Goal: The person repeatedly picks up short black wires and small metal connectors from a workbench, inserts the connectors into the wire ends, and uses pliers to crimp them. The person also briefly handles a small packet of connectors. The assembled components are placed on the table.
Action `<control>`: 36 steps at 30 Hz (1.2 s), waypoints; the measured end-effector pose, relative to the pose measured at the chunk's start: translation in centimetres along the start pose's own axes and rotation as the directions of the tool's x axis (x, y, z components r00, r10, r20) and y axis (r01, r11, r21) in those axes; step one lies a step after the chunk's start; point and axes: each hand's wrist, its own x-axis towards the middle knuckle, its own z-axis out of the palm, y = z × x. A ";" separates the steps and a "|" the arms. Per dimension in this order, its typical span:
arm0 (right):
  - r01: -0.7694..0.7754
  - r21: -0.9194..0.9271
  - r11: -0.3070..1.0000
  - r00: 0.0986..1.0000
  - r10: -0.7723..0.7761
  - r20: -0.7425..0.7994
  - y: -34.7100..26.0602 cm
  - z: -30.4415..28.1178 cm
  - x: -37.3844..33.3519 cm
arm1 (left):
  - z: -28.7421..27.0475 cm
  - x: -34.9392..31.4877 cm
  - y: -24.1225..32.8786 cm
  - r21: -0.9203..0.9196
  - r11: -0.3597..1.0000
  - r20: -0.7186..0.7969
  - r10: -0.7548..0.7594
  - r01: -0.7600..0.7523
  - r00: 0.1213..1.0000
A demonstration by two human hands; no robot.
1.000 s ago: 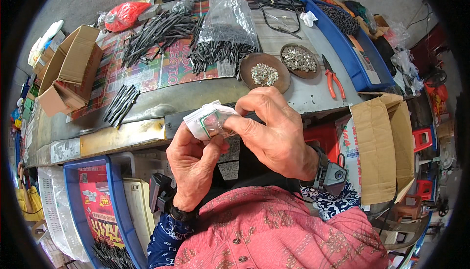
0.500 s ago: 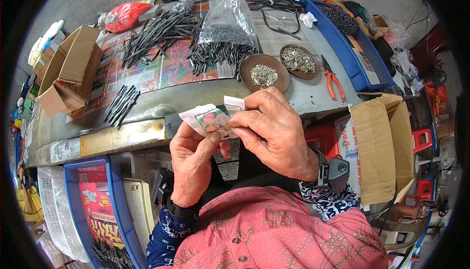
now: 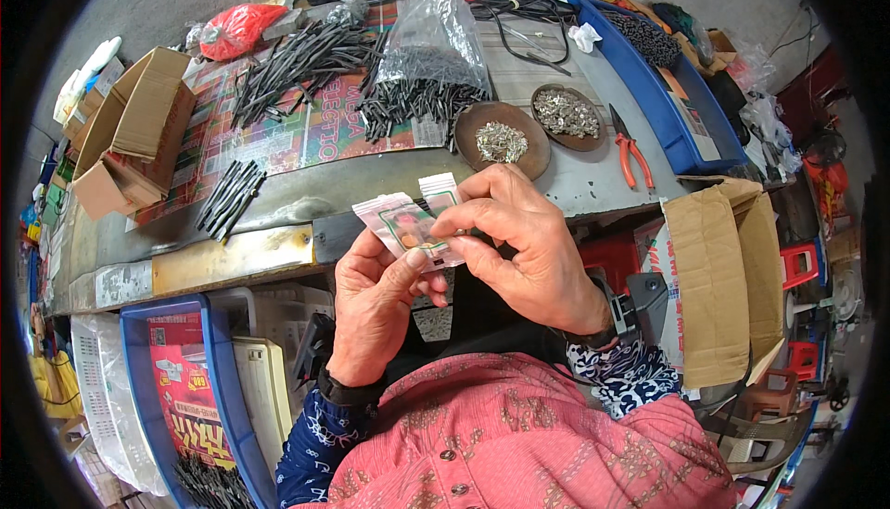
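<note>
By the surface's near edge (image 3: 336, 225), our left hand (image 3: 373, 300) and right hand (image 3: 524, 249) pinch a printed packet (image 3: 400, 224), open or sealed we cannot tell

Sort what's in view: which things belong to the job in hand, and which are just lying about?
In the job, judging by touch:
left hand
right hand
small plastic packaging, held in both

Apparently just lying about, untouched:
larger brown bowl
smaller bowl
orange-handled pliers
black sticks
red bag
</note>
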 end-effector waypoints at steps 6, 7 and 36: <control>-0.095 0.074 0.993 0.994 0.090 0.067 0.7 0.0 0.1 | -0.2 0.0 -0.4 0.107 0.992 0.020 0.071 -0.073 0.997; -0.089 0.069 0.994 0.993 0.084 0.084 0.8 -0.2 0.2 | -0.2 0.0 -0.5 0.128 0.988 0.023 0.085 -0.087 0.996; 0.072 -0.038 0.997 0.987 -0.065 0.148 1.2 -0.3 0.2 | -0.4 -0.3 -0.5 0.158 0.977 -0.003 0.149 -0.147 0.989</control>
